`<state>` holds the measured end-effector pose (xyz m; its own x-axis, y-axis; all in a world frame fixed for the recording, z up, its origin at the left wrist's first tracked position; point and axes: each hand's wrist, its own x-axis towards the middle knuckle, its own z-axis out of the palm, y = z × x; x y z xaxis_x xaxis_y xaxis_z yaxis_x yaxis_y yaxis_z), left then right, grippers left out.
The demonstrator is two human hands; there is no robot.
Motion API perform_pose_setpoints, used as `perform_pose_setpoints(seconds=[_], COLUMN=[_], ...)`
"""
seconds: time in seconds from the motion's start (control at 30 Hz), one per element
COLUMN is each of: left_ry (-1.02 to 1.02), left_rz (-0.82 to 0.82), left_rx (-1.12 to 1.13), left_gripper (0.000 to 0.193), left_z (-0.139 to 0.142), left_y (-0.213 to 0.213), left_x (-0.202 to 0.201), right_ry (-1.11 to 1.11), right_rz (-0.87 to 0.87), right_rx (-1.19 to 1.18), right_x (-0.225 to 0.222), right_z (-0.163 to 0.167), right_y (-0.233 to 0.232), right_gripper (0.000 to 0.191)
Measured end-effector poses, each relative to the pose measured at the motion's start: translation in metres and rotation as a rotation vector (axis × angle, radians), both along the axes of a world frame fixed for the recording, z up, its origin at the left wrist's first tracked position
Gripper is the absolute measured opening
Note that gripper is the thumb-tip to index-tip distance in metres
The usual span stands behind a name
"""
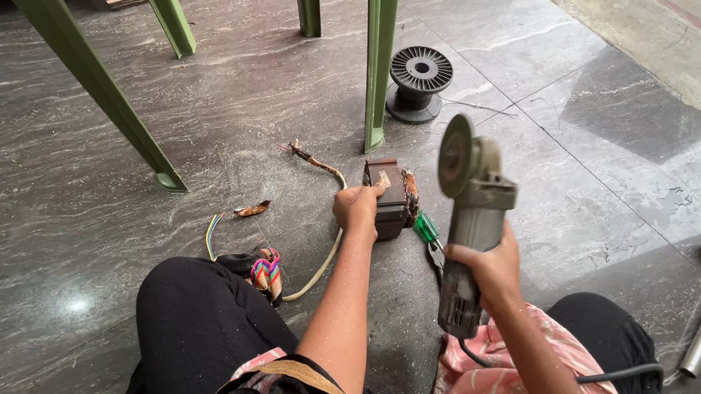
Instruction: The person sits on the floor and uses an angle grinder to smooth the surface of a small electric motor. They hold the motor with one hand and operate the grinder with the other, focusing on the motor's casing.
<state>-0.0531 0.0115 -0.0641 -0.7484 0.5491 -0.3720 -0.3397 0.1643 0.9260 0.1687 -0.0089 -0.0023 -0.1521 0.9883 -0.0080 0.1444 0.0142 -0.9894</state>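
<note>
1. Head view: the left hand (358,207) has its fingers clamped on a dark motor stator block (390,198) resting on the grey floor (62,212).
2. The right hand (486,265) grips an angle grinder (469,219), held above the floor with its disc (455,155) just beside the block.
3. A steady block and fingers well away from the disc would suit the cut.
4. The block's near face is hidden; the grinder cord (600,375) runs out of frame.

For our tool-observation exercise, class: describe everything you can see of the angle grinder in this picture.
The angle grinder is a grey, dusty, worn-looking power tool with a long body and a round disc at its head. It is held off the floor, disc end up and away from the person, disc on edge. The right hand wraps its body near the rear. A black cord trails from its base over the lap. Nothing else touches it.
</note>
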Motion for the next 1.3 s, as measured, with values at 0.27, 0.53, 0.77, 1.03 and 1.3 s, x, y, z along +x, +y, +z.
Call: perform_pose_setpoints(seconds=[0.27, 0.53, 0.77, 1.03, 1.3], left_ry=[-0.090, -0.055, 0.007, -0.054, -0.018], left_rz=[-0.047, -0.081, -0.093, -0.070, -0.082], left_rx=[0.076, 0.080, 0.024, 0.078, 0.067], left_gripper=[0.023, 0.029, 0.047, 0.041, 0.047], left_z=[-0.006, -0.008, -0.011, -0.017, -0.021], left_y=[0.000, -0.003, -0.001, 0.002, 0.004], left_x=[-0.010, -0.013, -0.010, -0.009, -0.011], right_ry=[0.135, 0.114, -0.022, -0.060, -0.165], right_rz=[0.016, 0.078, 0.079, 0.117, 0.085], right_rx=[-0.067, -0.104, -0.224, -0.161, -0.201], right_x=[0.012, -0.001, -0.009, -0.011, -0.013], right_z=[0.004, -0.008, -0.007, -0.010, -0.009], right_y=[0.002, -0.002, -0.007, -0.005, -0.005], right_gripper=[0.058, 0.060, 0.071, 0.069, 0.069])
